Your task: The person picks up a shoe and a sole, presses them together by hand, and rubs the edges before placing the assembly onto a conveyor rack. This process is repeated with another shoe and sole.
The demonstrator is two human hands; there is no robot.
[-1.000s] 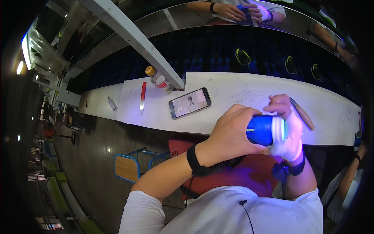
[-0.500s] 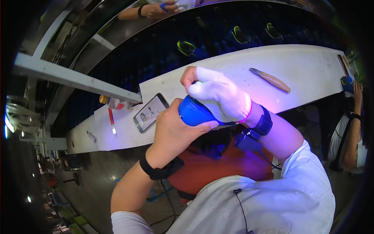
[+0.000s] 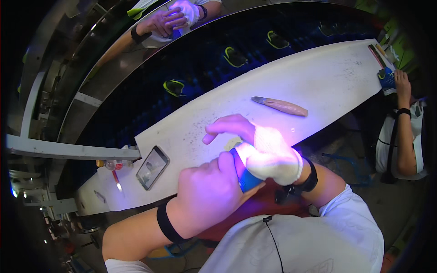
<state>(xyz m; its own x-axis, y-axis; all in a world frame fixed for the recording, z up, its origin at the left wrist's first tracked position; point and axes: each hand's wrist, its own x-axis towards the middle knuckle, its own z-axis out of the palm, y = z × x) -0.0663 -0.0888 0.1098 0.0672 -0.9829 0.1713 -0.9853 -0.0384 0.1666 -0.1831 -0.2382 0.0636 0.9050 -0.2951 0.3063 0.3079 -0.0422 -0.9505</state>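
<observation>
My left hand (image 3: 207, 186) is closed round a blue shoe (image 3: 249, 181), held above the near edge of the white bench; its fingers are partly hidden. A pale yellow-green part shows beyond the shoe. My right hand (image 3: 266, 148), in a white glove with bare fingers, lies over the shoe's upper side. Its bare fingers stretch out to the left past the shoe, and the gloved thumb side touches it. Bright violet light falls on the glove and hides detail. Beyond my hands, a tool with a tan handle and dark tip (image 3: 282, 106) lies on the bench.
A phone (image 3: 153, 167), a red-handled knife (image 3: 117, 180) and a bottle (image 3: 113, 164) are at left, by a white metal post (image 3: 73, 150). Several blue shoes with lime collars line the dark belt (image 3: 205, 70). Co-workers' hands (image 3: 170, 22) are opposite; another hand (image 3: 402, 82) touches a shoe.
The view has shifted, so bench things sit further left and lower. My right fingers have straightened out from a curl over the shoe. My left hand still grips it.
</observation>
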